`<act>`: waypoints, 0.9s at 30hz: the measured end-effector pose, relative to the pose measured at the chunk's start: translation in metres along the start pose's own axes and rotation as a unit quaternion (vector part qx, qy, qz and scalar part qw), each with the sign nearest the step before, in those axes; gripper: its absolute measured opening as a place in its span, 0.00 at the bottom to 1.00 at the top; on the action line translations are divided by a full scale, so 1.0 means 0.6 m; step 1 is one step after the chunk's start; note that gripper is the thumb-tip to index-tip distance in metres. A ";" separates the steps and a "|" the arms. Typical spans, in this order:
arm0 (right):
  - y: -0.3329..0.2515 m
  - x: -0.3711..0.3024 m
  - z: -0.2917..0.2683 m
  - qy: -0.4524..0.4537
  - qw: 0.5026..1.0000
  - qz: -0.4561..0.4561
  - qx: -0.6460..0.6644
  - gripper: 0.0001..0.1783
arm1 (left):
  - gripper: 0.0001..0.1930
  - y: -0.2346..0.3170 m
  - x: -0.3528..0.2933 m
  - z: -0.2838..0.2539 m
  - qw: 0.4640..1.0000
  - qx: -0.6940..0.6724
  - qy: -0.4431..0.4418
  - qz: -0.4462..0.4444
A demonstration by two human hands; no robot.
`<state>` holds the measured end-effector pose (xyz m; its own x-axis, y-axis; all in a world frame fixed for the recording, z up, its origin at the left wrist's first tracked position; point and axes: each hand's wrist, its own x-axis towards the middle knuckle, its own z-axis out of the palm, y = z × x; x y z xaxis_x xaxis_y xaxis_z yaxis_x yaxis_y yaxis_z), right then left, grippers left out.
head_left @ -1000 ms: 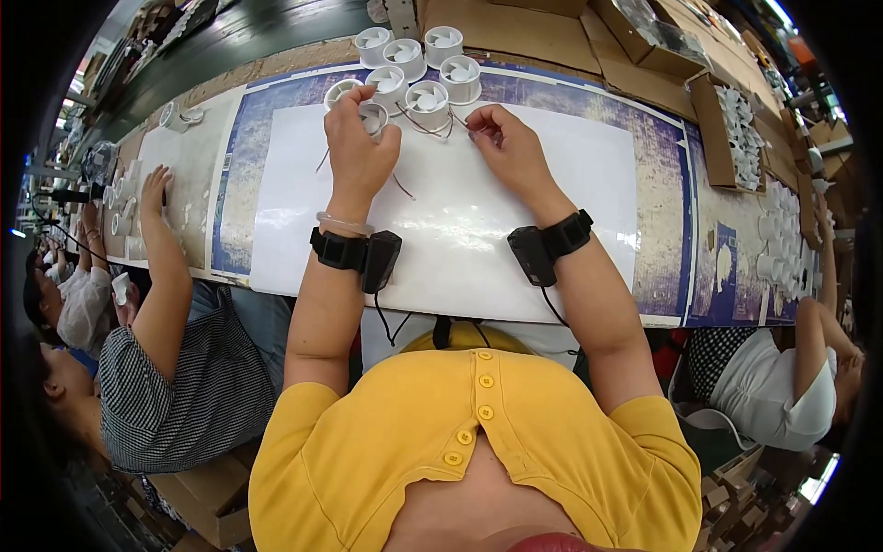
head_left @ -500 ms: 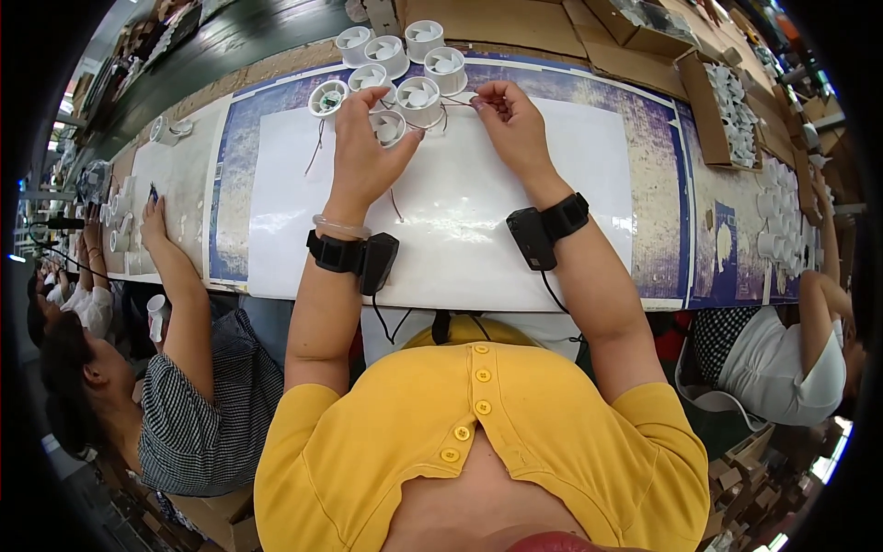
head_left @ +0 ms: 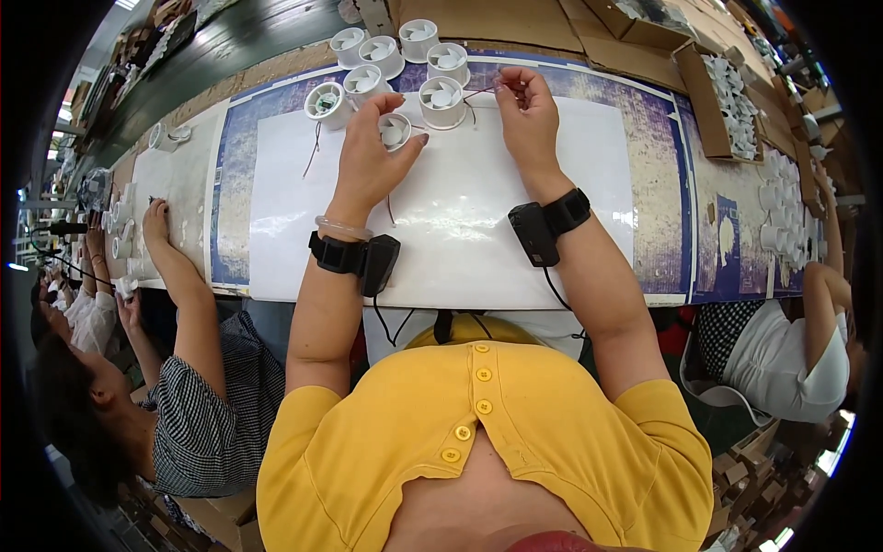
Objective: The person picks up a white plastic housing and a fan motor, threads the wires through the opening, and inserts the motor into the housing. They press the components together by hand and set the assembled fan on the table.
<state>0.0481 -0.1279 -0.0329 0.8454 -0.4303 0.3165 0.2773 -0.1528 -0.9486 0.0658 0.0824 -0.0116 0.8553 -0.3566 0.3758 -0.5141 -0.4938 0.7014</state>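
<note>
My left hand [head_left: 368, 152] is curled round a small white round fan [head_left: 395, 133], thumb on one side and fingers on the other. A thin lead hangs from below that hand onto the white sheet. My right hand [head_left: 529, 115] pinches the dark red wire [head_left: 478, 92] that runs from another white fan [head_left: 441, 103] standing just to its left. Behind my left hand several more white fans [head_left: 365, 83] stand grouped on the table, and one of them shows a green part inside [head_left: 326, 100].
A white sheet [head_left: 543, 248] covers the middle of the worn blue table. Cardboard boxes line the back, with a box of white parts [head_left: 731, 110] at the right. More white parts [head_left: 780, 221] stand at the far right. People sit working on both sides.
My right hand has moved slightly right and up with the wire, and the fan on that wire has shifted right. My left hand has moved slightly right with its fan.
</note>
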 end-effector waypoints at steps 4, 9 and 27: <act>0.004 0.001 -0.001 0.015 1.000 0.019 0.004 0.11 | 0.35 -0.003 -0.001 -0.008 1.000 0.002 -0.007 -0.022; 0.004 0.002 -0.003 0.041 0.995 -0.061 -0.068 0.12 | 0.40 0.003 0.001 -0.014 0.998 0.000 -0.039 -0.058; -0.005 -0.001 0.002 -0.114 0.957 -0.191 -0.188 0.16 | 0.36 0.006 -0.002 -0.011 0.996 -0.055 -0.060 -0.040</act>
<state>0.0474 -0.1260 -0.0301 0.8049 -0.0817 0.5877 0.4371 -0.5881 -0.6804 0.0633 0.0861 -0.0056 0.8758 -0.4156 0.2455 -0.4290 -0.4367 0.7907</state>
